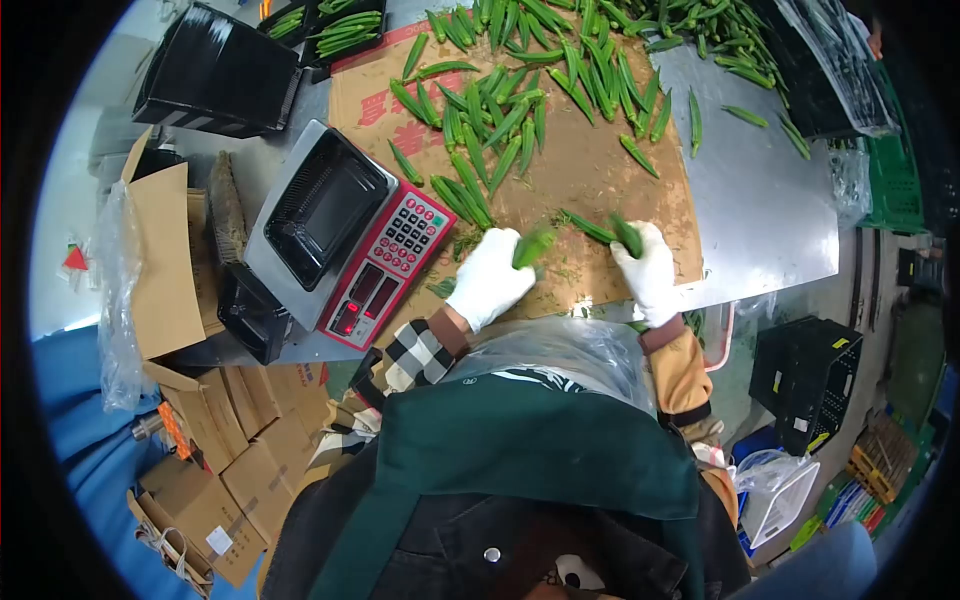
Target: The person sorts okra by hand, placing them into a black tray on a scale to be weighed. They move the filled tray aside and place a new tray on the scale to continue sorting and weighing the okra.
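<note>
My left hand [493, 280], in a white glove, is closed around okra pods [534, 247], blurred by motion, so I cannot count them. On the right, my right hand [648, 276], also gloved, grips an okra pod [627, 236] between thumb and fingers. Another okra pod [587, 226] lies just left of that one, its end near my right fingertips. Both hands are over a brown cardboard sheet [600, 180] strewn with green scraps. Loose okra [490, 120] lies in a spread beyond my hands, thickest toward the far edge.
A red-and-grey weighing scale [400, 240] stands left of my left hand, a black plastic tray [327, 205] on its platform. Stacked black trays [218, 75] and okra-filled trays [345, 35] are farther back. An open cardboard box [165, 250] stands at left, a black crate [805, 380] at lower right.
</note>
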Available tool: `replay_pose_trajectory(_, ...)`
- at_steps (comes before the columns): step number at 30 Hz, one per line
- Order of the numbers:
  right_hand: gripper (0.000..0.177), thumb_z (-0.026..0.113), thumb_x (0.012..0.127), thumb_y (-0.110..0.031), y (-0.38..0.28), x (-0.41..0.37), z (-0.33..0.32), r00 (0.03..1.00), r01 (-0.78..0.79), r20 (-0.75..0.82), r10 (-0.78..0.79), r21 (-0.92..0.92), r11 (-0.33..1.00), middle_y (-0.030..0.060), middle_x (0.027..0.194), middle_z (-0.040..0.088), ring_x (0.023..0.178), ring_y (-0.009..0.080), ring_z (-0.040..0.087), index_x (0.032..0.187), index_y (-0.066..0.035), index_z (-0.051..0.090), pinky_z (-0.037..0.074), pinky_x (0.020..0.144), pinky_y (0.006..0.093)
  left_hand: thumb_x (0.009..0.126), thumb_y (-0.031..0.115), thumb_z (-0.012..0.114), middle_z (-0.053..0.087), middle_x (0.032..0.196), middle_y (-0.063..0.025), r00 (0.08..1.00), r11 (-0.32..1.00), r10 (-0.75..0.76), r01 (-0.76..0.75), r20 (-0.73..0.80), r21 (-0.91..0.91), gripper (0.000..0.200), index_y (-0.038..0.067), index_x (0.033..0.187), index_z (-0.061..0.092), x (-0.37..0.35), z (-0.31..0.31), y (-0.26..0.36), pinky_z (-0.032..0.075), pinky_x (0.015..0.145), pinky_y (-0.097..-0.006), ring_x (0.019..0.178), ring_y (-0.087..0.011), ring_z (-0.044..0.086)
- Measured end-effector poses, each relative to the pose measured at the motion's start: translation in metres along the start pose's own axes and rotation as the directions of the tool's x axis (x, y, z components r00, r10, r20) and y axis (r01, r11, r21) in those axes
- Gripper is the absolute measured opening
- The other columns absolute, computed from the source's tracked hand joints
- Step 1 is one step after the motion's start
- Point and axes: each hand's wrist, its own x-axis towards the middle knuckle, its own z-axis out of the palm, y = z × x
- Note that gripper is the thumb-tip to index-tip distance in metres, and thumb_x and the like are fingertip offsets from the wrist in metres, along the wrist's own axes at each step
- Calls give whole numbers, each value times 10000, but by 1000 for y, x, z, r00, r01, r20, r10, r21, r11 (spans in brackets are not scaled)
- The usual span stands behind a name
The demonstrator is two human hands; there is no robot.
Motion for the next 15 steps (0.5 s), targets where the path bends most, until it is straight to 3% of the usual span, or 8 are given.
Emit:
replay_pose_trajectory(1, 326, 762, 805, -121, 0, 2, 12, 989, 134, -49, -141, -117, 984, 134, 1154, 653, 1033, 351, 636, 1104, -57, 649, 526, 893, 392, 824, 269, 660, 648, 1001, -208, 998, 998, -58, 58, -36, -9, 328, 72, 1079, 598, 5, -10, -1, 523, 835, -479, 971, -420, 650)
replay_pose_trajectory(4, 381, 773, 778, -103, 10, 8, 36, 989, 128, 118, -90, -363, 923, 157, 1084, 675, 1018, 352, 644, 1136, -48, 652, 525, 866, 389, 842, 246, 671, 703, 926, -216, 956, 969, -228, 204, -182, -140, 323, 50, 1081, 578, 23, -35, -5, 541, 763, -493, 898, -415, 691)
replay_pose_trajectory(7, 397, 764, 796, -96, 8, 5, 36, 998, 40, 46, -31, -205, 978, 175, 1037, 693, 957, 335, 676, 1173, -60, 644, 535, 845, 362, 844, 228, 677, 701, 983, -210, 914, 957, -286, 256, -288, -138, 335, 67, 1119, 572, 52, -59, -13, 540, 811, -484, 946, -402, 688)
replay_pose_trajectory(9, 384, 749, 822, -94, -2, 2, 24, 980, -146, 134, 149, -34, 989, 167, 1037, 714, 949, 308, 696, 1184, -32, 635, 548, 841, 349, 843, 221, 694, 695, 1027, -203, 901, 956, -216, 274, -376, 109, 351, 68, 1133, 566, 75, -66, -20, 542, 828, -476, 972, -402, 683)
replay_pose_trajectory(10, 378, 741, 835, -92, -5, 1, 19, 955, -244, 186, 232, 44, 969, 163, 1037, 725, 945, 295, 707, 1189, -18, 630, 554, 839, 343, 837, 233, 717, 690, 1048, -205, 910, 916, -182, 294, -371, 272, 376, 52, 1129, 564, 86, -67, -25, 551, 825, -475, 979, -385, 690)
replay_pose_trajectory(13, 385, 743, 866, -72, 20, -14, 22, 938, -338, 218, 269, 402, 851, 124, 1063, 743, 910, 186, 708, 1220, 18, 620, 550, 817, 288, 841, 242, 721, 707, 1030, -198, 950, 845, -207, 295, -235, 447, 359, 41, 1102, 578, 115, -57, -31, 565, 797, -481, 964, -366, 710)
replay_pose_trajectory(14, 398, 754, 874, -48, 25, -19, 22, 924, -379, 231, 304, 465, 800, 70, 1055, 732, 931, 108, 666, 1240, 27, 616, 538, 832, 274, 850, 241, 711, 725, 985, -191, 947, 811, -259, 319, -188, 490, 334, 42, 1091, 594, 123, -51, -31, 575, 766, -480, 938, -350, 729)
replay_pose_trajectory(15, 398, 760, 875, -58, 22, -23, 20, 919, -392, 246, 307, 515, 762, 69, 1048, 731, 919, 108, 666, 1239, 22, 621, 537, 817, 271, 865, 221, 686, 740, 951, -188, 950, 806, -232, 308, -209, 506, 284, 49, 1076, 606, 129, -44, -35, 579, 745, -475, 919, -349, 740)
